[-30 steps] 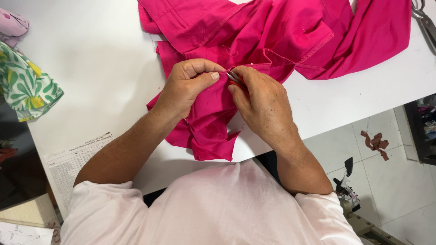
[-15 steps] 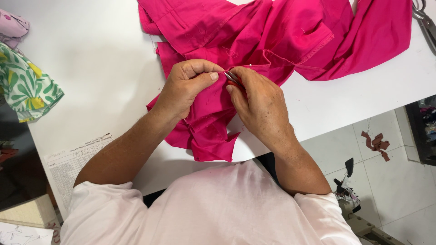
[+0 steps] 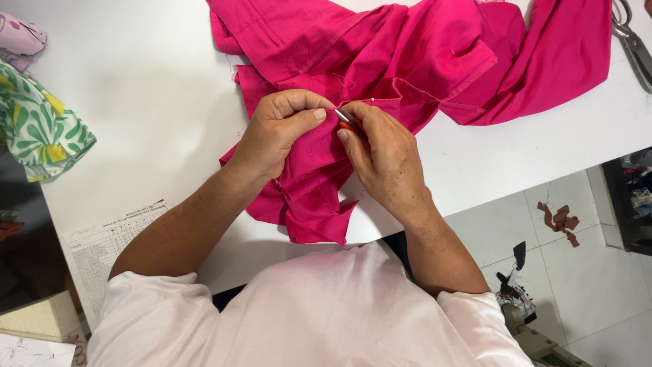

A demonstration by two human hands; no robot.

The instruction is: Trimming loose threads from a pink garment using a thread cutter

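A bright pink garment lies bunched across the white table, with one end hanging over the near edge. My left hand pinches a fold of this pink cloth, thumb pressed on top. My right hand is closed around a small metal tool with a red part, its tip at the seam next to my left thumb. The two hands almost touch above the cloth. Most of the tool is hidden inside my right fist.
A green and yellow leaf-print cloth and a pale pink cloth sit at the table's left edge. Metal scissors lie at the far right. A printed paper sheet lies near the front left. Fabric scraps litter the tiled floor.
Both hands stay at the same spot on the pink cloth. My right hand has shifted only slightly at the seam.
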